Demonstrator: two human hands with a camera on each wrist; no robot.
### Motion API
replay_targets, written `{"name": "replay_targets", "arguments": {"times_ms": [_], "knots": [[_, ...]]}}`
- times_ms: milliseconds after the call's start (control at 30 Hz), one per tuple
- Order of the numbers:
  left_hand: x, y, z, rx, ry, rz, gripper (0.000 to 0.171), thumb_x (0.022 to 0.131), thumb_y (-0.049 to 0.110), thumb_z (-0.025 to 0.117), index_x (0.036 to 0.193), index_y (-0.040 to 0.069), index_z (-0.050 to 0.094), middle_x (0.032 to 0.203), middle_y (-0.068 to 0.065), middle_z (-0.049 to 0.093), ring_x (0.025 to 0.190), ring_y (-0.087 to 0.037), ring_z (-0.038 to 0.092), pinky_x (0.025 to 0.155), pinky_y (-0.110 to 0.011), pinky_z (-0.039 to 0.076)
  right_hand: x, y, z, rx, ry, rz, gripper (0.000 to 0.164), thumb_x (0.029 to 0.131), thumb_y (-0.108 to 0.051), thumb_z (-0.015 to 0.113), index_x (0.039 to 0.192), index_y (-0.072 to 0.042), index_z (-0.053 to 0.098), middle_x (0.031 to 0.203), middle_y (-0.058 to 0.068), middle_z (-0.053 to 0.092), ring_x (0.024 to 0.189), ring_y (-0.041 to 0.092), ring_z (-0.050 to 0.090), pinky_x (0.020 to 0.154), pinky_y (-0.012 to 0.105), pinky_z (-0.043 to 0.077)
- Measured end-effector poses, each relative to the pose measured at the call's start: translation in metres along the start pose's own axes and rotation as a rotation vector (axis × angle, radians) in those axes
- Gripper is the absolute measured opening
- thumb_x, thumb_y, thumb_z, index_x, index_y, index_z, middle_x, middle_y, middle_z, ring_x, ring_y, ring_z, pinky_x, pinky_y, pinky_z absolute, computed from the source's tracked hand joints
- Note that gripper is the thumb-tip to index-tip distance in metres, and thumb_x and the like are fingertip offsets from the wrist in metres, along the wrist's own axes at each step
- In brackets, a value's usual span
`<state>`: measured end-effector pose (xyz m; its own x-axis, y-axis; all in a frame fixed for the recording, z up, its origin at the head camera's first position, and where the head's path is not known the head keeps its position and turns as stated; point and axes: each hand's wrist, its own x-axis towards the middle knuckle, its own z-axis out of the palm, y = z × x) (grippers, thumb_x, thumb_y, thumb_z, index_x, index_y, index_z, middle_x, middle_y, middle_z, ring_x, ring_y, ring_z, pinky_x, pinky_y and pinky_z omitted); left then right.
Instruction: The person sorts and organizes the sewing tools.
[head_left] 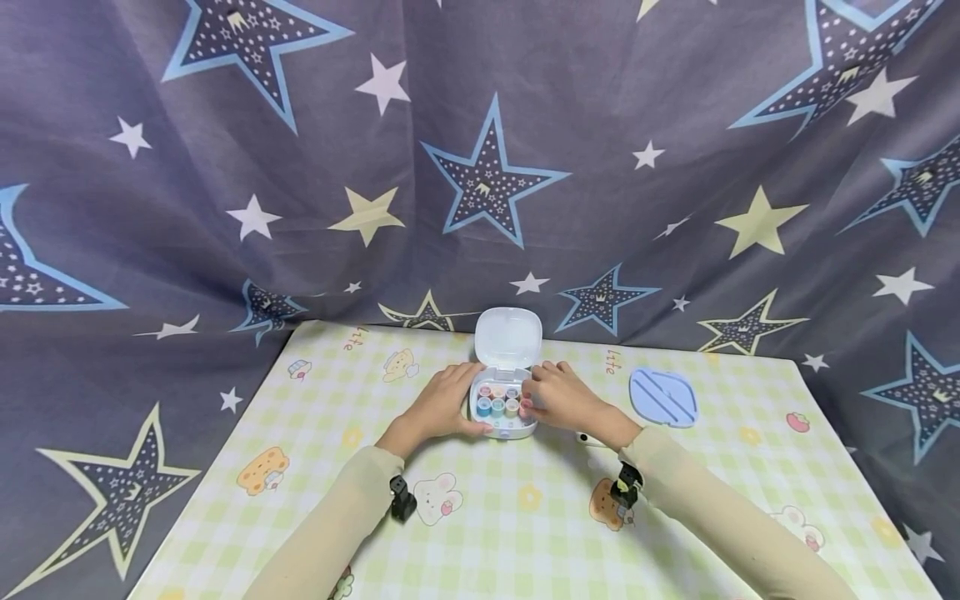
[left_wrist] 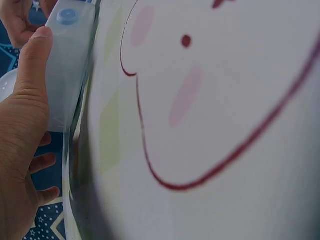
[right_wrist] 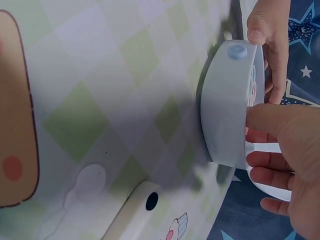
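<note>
The white flip-lid case [head_left: 510, 433] sits towards the far side of the tabletop [head_left: 525, 542], between the two hands. Its lid [head_left: 508, 337] stands raised on the far hinge, which leaves the interior reachable from the front. The latch button [right_wrist: 237, 51] faces the person.

Left hand [head_left: 442, 404]: grip clamped on the case's left side, thumb at the front corner, fingers towards the rear. Judged purpose: to brace a light container against sliding.

Right hand [head_left: 562, 400]: fingers bent over the right-hand rim and into the case. Whether this grip is closed on anything cannot be told; the hand itself hides the contact.

Inside, small round containers, apparently thread spools [head_left: 498, 407], stand in rows, an arrangement that would keep the colours separate. The blue tray [head_left: 675, 387] lies to the right, apart from the case. A pale bar [right_wrist: 132, 212] lies near the right wrist.
</note>
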<state>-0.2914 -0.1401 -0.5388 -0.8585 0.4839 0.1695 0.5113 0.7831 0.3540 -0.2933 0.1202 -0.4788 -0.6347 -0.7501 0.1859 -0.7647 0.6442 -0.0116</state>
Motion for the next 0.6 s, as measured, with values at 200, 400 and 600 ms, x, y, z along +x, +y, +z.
{"name": "replay_targets", "arguments": {"times_ms": [200, 400, 600], "knots": [[0.0, 0.0011, -0.001, 0.005, -0.007, -0.003, 0.119, 0.068, 0.063, 0.086, 0.158, 0.008, 0.032, 0.155, -0.011, 0.046, 0.142, -0.032, 0.044, 0.121, -0.051, 0.036, 0.0015, -0.0011, 0.0006, -0.013, 0.003, 0.004, 0.019, 0.084, -0.027, 0.082, 0.086, -0.015, 0.068, 0.087, 0.001, 0.059, 0.087, 0.022, 0.055, 0.083, 0.042, 0.045], [0.0004, 0.0014, -0.0015, 0.005, -0.021, -0.007, 0.119, 0.069, 0.065, 0.085, 0.159, 0.008, 0.031, 0.155, -0.011, 0.045, 0.143, -0.032, 0.043, 0.122, -0.05, 0.034, 0.004, -0.0027, 0.0014, 0.007, -0.008, 0.018, 0.021, 0.084, -0.029, 0.082, 0.082, -0.015, 0.066, 0.085, 0.001, 0.058, 0.087, 0.023, 0.054, 0.082, 0.042, 0.045], [0.0004, 0.0003, 0.0002, 0.006, -0.009, 0.002, 0.118, 0.069, 0.064, 0.085, 0.158, 0.008, 0.032, 0.155, -0.011, 0.046, 0.142, -0.032, 0.043, 0.121, -0.051, 0.035, 0.0052, -0.0039, -0.0003, 0.027, -0.044, 0.046, 0.022, 0.084, -0.031, 0.083, 0.087, -0.014, 0.068, 0.089, 0.001, 0.06, 0.089, 0.023, 0.055, 0.084, 0.043, 0.045]]}}
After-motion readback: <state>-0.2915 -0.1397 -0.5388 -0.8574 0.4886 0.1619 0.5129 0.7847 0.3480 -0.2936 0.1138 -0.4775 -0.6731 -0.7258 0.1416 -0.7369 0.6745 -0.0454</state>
